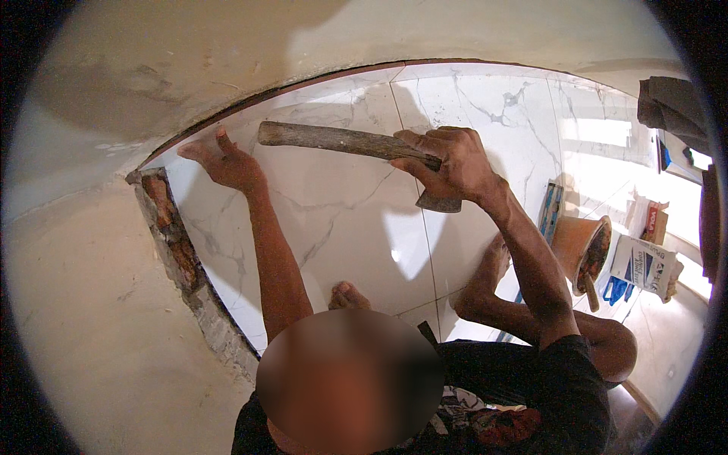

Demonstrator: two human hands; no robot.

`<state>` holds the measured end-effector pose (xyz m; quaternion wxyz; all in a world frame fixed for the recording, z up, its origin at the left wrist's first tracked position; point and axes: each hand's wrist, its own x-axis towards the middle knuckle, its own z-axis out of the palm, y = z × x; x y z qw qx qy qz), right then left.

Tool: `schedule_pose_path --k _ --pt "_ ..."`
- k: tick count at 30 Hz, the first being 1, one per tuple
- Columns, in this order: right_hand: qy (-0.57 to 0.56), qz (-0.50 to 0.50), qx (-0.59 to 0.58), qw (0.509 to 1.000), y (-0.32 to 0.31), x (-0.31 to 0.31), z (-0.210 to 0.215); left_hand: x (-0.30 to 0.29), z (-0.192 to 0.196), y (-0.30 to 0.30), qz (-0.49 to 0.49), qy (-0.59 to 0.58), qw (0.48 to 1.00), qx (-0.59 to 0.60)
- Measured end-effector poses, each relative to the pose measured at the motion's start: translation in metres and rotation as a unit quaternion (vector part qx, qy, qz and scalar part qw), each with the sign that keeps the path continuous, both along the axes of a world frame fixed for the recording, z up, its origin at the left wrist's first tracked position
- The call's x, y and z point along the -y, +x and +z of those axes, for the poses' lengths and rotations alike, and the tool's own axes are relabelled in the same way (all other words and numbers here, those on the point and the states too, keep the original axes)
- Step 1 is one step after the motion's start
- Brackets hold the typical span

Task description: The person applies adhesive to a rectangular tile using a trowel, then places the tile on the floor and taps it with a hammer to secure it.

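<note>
Gripped in my right hand (459,163) is a hatchet with a worn wooden handle (326,139). I hold it close to its head, and the handle points left above the floor. Below my fingers shows the flared metal head (440,203), partly hidden by the hand. My left hand (224,163) is open, thumb and fingers apart, at the left end of the wall's base. It rests on or just above the white marbled floor tile (303,220) beside the thin reddish strip (250,105) along the wall; contact cannot be made out.
Broken brick and mortar (171,227) line the left wall edge. On the right are a blue level (550,206), an orange bucket (570,241) with a stick-like handle in it, a white paper bag (637,262), a red box (657,220) and blue plastic (618,290). My bare feet rest on the tiles.
</note>
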<state>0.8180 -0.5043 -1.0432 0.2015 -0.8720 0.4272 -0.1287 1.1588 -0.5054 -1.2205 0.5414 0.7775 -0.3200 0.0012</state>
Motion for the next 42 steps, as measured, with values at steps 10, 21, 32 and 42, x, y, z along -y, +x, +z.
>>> schedule_pose_path --k 10,21,32,42 --pt "-0.026 0.008 -0.033 0.999 0.000 0.010 0.004 -0.005 0.021 0.002 -0.029 -0.085 0.969 -0.232" --pt "0.018 0.055 0.003 0.998 -0.001 0.008 0.003 -0.002 0.033 0.001 -0.022 -0.063 0.976 -0.206" --pt "-0.003 -0.034 -0.012 0.999 -0.008 0.004 -0.001 -0.010 0.029 0.014 -0.106 -0.121 0.932 -0.326" --pt "0.000 -0.019 0.017 1.000 -0.008 -0.011 -0.011 -0.007 0.026 0.031 -0.105 -0.087 0.927 -0.350"
